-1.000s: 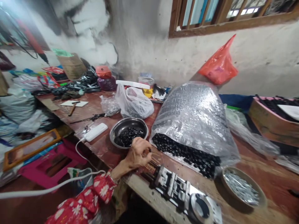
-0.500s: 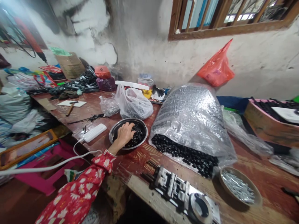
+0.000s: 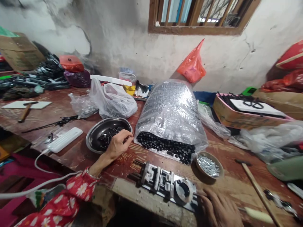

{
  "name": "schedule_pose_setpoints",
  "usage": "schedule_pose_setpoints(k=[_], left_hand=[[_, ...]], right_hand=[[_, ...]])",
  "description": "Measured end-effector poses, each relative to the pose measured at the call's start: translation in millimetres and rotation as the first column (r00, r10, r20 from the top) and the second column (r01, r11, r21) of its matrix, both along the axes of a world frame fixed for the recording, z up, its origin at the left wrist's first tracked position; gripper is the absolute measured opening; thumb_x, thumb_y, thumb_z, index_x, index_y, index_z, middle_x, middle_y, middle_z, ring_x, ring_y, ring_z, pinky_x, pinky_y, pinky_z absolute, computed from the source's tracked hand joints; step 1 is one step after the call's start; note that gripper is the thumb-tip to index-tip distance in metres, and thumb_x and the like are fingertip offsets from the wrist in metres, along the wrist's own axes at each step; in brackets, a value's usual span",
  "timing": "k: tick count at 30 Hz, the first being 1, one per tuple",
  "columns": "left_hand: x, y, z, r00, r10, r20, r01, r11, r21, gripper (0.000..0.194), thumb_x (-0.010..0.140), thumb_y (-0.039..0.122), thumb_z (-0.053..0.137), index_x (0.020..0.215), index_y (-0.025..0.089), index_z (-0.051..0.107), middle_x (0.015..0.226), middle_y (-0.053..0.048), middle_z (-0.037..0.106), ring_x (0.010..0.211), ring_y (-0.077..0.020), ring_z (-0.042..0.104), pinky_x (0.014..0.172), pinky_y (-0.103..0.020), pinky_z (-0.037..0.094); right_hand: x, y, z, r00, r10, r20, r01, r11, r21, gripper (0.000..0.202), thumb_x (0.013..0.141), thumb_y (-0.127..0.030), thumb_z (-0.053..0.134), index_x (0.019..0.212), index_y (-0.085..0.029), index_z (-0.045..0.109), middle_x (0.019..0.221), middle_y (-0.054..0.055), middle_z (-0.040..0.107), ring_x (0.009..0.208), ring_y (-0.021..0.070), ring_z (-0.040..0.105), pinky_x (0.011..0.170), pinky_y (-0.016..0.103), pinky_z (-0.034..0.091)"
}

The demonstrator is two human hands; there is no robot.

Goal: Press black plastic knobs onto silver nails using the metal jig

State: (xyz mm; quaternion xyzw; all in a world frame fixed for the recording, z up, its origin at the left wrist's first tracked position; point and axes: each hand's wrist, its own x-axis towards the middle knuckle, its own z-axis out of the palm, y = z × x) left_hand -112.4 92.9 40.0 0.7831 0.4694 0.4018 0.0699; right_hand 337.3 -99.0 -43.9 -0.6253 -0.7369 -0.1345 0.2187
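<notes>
My left hand (image 3: 119,144), in a red floral sleeve, is over the right rim of a steel bowl (image 3: 91,143). Its thumb and fingers are pinched together; whatever is between them is too small to make out. Small black parts (image 3: 110,135) lie in the bowl. Low on the right, my right hand (image 3: 219,209) rests with fingers stretched out, beside a metal jig (image 3: 163,181) with a round ring at its end. A screwdriver with a pale handle (image 3: 258,215) lies close to that hand, its shaft partly hidden.
A large clear bag (image 3: 170,107) spills black pieces (image 3: 165,146) behind the jig. A bowl of screws (image 3: 209,165) stands right of it. A hammer (image 3: 257,186) lies at the right, a white power strip (image 3: 66,140) at the left. A white plastic bag (image 3: 115,101) sits behind the steel bowl.
My left hand has lifted from among the black parts to the bowl's right rim, fingers now pinched. My right hand has come into view by the jig. The view has turned right.
</notes>
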Motion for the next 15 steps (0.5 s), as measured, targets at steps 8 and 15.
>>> schedule_pose_setpoints(k=[8, 15], left_hand=[[98, 11, -21.7, 0.921, -0.273, -0.277, 0.228, 0.956, -0.185, 0.007, 0.094, 0.017, 0.063, 0.099, 0.019, 0.068, 0.100, -0.005, 0.068, 0.097, -0.0210, 0.065, 0.087, -0.031, 0.053], [135, 32, -47.8, 0.891, -0.317, -0.326, 0.229, 0.932, -0.280, 0.012, 0.085, 0.008, 0.064, 0.090, 0.019, 0.063, 0.095, -0.005, 0.063, 0.088, -0.0199, 0.064, 0.078, -0.028, 0.052]], right_hand=[[-60, 70, 39.4, 0.942, 0.026, -0.333, -0.085, 0.983, -0.165, 0.028, 0.106, -0.041, 0.045, 0.110, -0.024, 0.067, 0.103, 0.007, 0.072, 0.091, 0.0195, 0.070, 0.082, 0.030, 0.054], [-100, 147, 41.0, 0.997, 0.024, -0.077, -0.047, 0.950, -0.309, 0.027, 0.097, -0.017, 0.052, 0.118, -0.026, 0.067, 0.105, 0.005, 0.068, 0.096, 0.0198, 0.065, 0.077, 0.029, 0.045]])
